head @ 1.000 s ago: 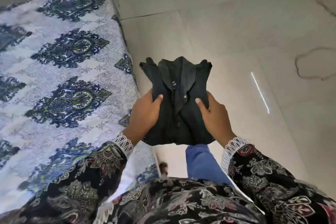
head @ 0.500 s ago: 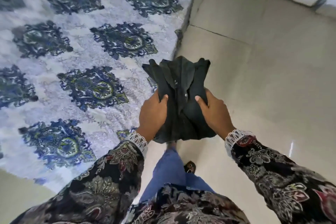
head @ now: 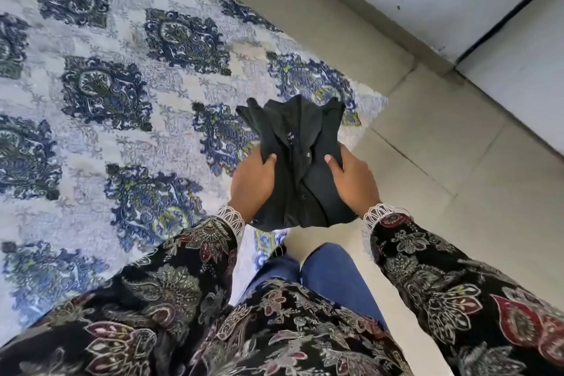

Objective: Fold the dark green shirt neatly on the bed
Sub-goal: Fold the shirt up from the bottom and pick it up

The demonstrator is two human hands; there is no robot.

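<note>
The dark green shirt point(head: 300, 159) is folded into a compact bundle, collar up and button placket facing me. It hangs in the air over the near corner of the bed point(head: 128, 119). My left hand point(head: 253, 183) grips its left side with the thumb on top. On the other side, my right hand point(head: 351, 180) holds the bundle the same way. The fingers under the fabric are hidden.
The bed carries a white sheet with dark blue medallion patterns and fills the left of the view. Beige tiled floor point(head: 457, 192) lies to the right, with a pale wall and a dark door gap point(head: 503, 6) beyond. My legs in blue trousers point(head: 329, 278) stand beside the bed corner.
The view has swung left towards the bed. The folded shirt, held in both hands throughout, has gone from above the floor to above the bed's corner.
</note>
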